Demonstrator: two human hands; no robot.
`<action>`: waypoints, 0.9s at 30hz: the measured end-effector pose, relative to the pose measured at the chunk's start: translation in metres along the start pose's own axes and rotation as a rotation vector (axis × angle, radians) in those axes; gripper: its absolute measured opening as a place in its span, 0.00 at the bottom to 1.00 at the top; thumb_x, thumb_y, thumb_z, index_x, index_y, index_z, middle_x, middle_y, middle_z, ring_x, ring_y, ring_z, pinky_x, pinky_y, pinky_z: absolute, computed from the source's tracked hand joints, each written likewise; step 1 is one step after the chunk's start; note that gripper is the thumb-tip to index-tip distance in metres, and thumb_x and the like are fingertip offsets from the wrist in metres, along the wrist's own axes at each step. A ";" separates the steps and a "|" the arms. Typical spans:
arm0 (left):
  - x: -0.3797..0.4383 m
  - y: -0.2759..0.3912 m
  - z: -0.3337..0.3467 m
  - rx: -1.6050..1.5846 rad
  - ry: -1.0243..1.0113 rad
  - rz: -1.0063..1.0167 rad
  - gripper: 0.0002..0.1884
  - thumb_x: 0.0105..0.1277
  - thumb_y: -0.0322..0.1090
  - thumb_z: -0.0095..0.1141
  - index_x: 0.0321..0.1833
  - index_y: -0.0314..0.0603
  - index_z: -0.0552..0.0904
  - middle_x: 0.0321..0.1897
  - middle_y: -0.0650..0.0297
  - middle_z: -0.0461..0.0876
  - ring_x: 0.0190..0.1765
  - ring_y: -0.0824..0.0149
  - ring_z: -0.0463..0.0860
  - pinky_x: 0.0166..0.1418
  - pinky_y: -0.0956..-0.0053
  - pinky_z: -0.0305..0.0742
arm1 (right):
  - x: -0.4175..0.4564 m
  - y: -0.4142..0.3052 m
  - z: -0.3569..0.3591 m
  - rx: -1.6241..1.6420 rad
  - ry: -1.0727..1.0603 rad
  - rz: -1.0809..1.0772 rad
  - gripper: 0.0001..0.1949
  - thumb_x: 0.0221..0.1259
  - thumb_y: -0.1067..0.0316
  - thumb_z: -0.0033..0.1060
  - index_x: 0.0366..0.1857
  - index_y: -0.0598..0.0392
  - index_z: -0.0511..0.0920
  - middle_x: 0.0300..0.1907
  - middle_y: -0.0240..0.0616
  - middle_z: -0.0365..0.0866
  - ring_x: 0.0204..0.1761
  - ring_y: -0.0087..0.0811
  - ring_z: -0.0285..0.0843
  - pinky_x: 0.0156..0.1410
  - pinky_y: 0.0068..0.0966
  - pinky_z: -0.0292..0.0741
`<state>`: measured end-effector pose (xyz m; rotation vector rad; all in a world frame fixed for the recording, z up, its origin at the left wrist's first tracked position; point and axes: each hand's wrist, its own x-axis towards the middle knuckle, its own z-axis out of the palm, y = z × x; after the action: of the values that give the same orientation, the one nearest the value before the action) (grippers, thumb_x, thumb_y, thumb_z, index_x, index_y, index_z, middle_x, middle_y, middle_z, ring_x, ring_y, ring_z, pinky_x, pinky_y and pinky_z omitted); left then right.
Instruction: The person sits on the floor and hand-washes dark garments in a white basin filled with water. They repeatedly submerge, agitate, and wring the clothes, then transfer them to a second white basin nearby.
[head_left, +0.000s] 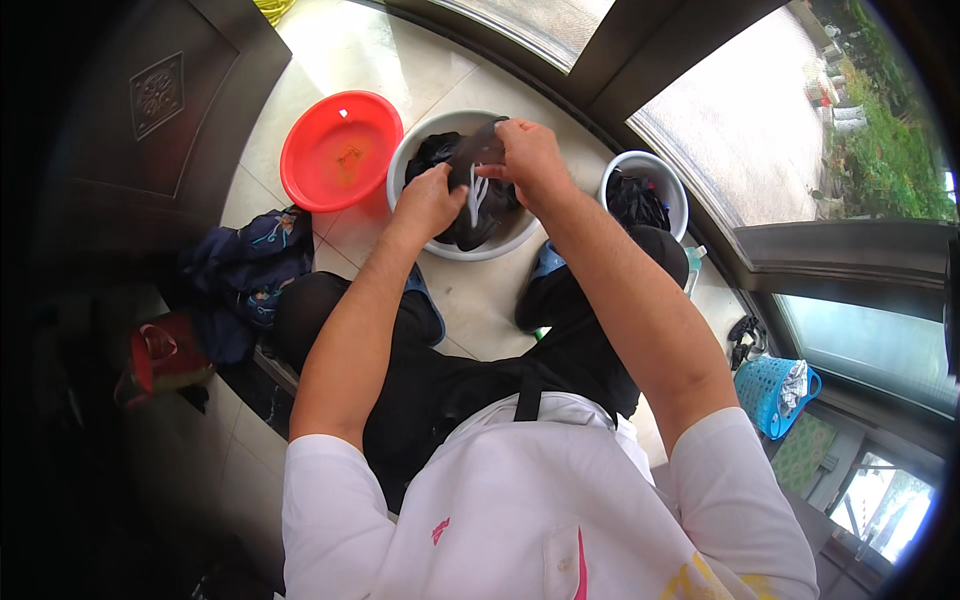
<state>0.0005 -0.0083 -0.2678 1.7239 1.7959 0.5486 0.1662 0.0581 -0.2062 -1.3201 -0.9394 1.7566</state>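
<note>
A dark wet cloth item with white stripes (477, 196) is stretched between my hands above a grey plastic basin (466, 253). My left hand (433, 199) grips its left edge, low over the basin. At the upper right, my right hand (527, 156) pinches another part of it. Beneath lies more black cloth (435, 152), partly in water. The exact kind of garment cannot be told. Close on the left of this basin stands a red plastic basin (324, 161) with a brownish patch at its bottom.
A smaller grey basin (681, 196) holds dark clothes at the right, near a bottle (694, 264). Navy patterned cloth (259, 247) lies left beside my knee. A blue perforated basket (759, 394) with cloth is at the far right. A dark door (161, 97) and glass door frames surround the tiled floor.
</note>
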 end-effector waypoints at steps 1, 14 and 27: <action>0.002 -0.002 -0.003 -0.077 0.002 -0.034 0.22 0.71 0.45 0.59 0.59 0.34 0.83 0.58 0.41 0.86 0.61 0.38 0.84 0.66 0.50 0.79 | 0.001 -0.001 0.000 0.016 0.002 -0.008 0.10 0.78 0.64 0.54 0.43 0.57 0.82 0.43 0.41 0.90 0.37 0.34 0.88 0.43 0.34 0.87; 0.019 -0.016 -0.006 -1.046 0.085 -0.336 0.16 0.77 0.40 0.47 0.54 0.35 0.80 0.41 0.58 0.86 0.50 0.60 0.85 0.52 0.64 0.80 | 0.001 0.092 -0.062 -0.525 0.009 -0.153 0.27 0.77 0.40 0.57 0.49 0.61 0.86 0.41 0.44 0.89 0.44 0.33 0.83 0.54 0.31 0.78; 0.026 0.024 -0.010 -1.746 0.106 -0.342 0.09 0.79 0.34 0.48 0.52 0.40 0.79 0.46 0.60 0.86 0.47 0.63 0.88 0.51 0.64 0.85 | -0.010 0.134 -0.031 -0.664 -0.033 -0.185 0.53 0.52 0.50 0.79 0.80 0.70 0.60 0.72 0.66 0.73 0.75 0.61 0.73 0.77 0.42 0.73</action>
<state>0.0126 0.0200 -0.2480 0.1663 0.8469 1.4151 0.1815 -0.0092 -0.3254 -1.5334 -1.6998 1.3707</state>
